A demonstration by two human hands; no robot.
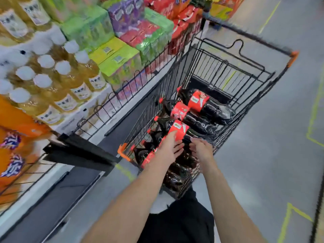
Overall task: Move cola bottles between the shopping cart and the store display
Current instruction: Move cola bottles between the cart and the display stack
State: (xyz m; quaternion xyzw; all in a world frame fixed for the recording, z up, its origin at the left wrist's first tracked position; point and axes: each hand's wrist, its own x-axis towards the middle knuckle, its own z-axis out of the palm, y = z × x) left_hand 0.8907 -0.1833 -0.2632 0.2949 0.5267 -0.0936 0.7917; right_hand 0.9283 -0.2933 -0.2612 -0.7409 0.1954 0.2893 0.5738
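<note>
Both hands are down in the shopping cart (273,79). The left hand (169,148) lies open-fingered on the red label of a cola bottle (180,128); the right hand (201,149) looks open beside it, not yet gripping. I'd wrap the body firmly with both before lifting, since that plastic looks slick.

Both hands reach into the black wire shopping cart (245,81), where several cola bottles lie on their sides. The left hand (169,149) rests on the red label of the nearest cola bottle (180,128), fingers spread over it. The right hand (201,151) is just beside it, open, over the dark bottles. Left of the cart stands the store display (73,76) with yellow drink bottles and coloured cartons.
</note>
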